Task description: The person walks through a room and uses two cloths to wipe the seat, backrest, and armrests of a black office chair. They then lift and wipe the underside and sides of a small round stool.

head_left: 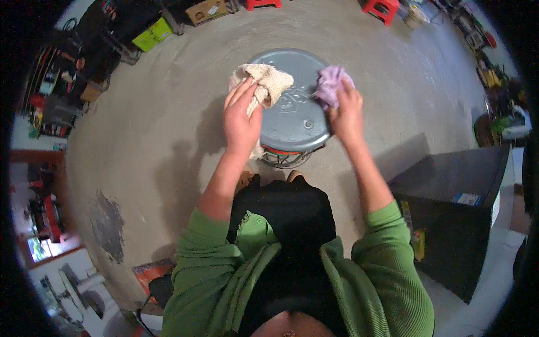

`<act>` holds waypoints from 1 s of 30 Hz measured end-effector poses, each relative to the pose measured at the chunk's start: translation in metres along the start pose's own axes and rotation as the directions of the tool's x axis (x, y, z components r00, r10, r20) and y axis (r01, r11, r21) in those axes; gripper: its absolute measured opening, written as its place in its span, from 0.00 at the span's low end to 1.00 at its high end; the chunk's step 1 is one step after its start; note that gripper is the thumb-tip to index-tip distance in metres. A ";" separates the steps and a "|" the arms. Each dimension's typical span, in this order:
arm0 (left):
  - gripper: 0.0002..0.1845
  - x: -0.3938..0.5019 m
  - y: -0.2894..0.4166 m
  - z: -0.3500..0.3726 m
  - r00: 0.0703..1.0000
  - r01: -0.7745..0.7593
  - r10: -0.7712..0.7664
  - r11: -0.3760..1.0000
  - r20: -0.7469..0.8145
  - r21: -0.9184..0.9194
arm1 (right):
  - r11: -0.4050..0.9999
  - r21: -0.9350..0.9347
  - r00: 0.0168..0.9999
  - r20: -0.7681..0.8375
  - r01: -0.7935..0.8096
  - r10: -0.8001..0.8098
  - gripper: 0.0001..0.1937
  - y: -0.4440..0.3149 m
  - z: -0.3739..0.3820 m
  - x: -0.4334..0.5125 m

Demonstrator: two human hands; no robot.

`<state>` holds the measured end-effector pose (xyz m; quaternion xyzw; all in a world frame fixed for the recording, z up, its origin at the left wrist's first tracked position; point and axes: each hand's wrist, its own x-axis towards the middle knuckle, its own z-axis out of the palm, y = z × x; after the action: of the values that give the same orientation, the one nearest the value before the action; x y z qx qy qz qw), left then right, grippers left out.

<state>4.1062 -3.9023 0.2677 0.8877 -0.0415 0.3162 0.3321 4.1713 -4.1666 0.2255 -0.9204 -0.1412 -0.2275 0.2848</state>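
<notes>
A grey round lid or tabletop (290, 122) with raised lettering and a small round knob-like mark stands before me on a wire frame (286, 159). My left hand (244, 113) grips a cream textured cloth (273, 82) above the left side of the round top. In my right hand (348, 111) is a bunched lilac cloth (332, 86), held at the top's right edge. Whether either cloth touches the surface I cannot tell. The fingertips of both hands are partly hidden by the fabric.
A black open-fronted cabinet (450, 223) stands on the floor to my right. Two red plastic stools (381, 9) and a cardboard box (207, 12) are at the far side. A lime-green box (152, 34) lies far left. Concrete floor (139, 126) surrounds the round top.
</notes>
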 end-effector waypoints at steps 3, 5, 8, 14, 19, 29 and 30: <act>0.24 0.006 -0.010 0.011 0.988 -0.057 0.030 0.982 0.150 0.181 | 0.991 0.081 0.994 0.040 0.103 -0.106 0.33 -0.066 -0.003 -0.054; 0.26 0.003 -0.014 0.014 0.975 -0.133 0.052 0.917 0.218 0.377 | 0.980 0.041 0.975 0.092 0.197 -0.200 0.34 -0.101 -0.002 -0.079; 0.27 0.002 -0.021 0.011 0.973 -0.144 0.080 0.942 0.216 0.302 | 0.947 0.186 0.961 0.037 0.263 -0.274 0.35 -0.094 0.000 -0.081; 0.23 0.005 -0.018 0.010 0.971 -0.161 0.092 0.933 0.219 0.322 | 0.931 0.348 0.951 -0.235 -0.110 0.200 0.25 -0.001 0.012 -0.048; 0.22 0.005 -0.008 0.008 0.967 -0.165 0.078 0.916 0.242 0.367 | 0.757 0.548 0.862 -0.119 -0.357 0.493 0.26 -0.051 0.044 -0.108; 0.22 0.006 -0.007 0.007 0.973 -0.162 0.097 0.933 0.211 0.320 | 0.718 0.625 0.897 -0.062 -0.308 0.438 0.22 -0.055 0.006 -0.113; 0.23 0.006 -0.009 0.008 0.975 -0.160 0.097 0.930 0.197 0.330 | 0.793 0.510 0.922 -0.001 -0.332 0.387 0.27 -0.061 0.007 -0.118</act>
<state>4.1175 -3.8993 0.2619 0.9520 -0.0734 0.2593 0.1455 4.0490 -4.1292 0.1891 -0.8112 -0.0022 -0.1730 0.5585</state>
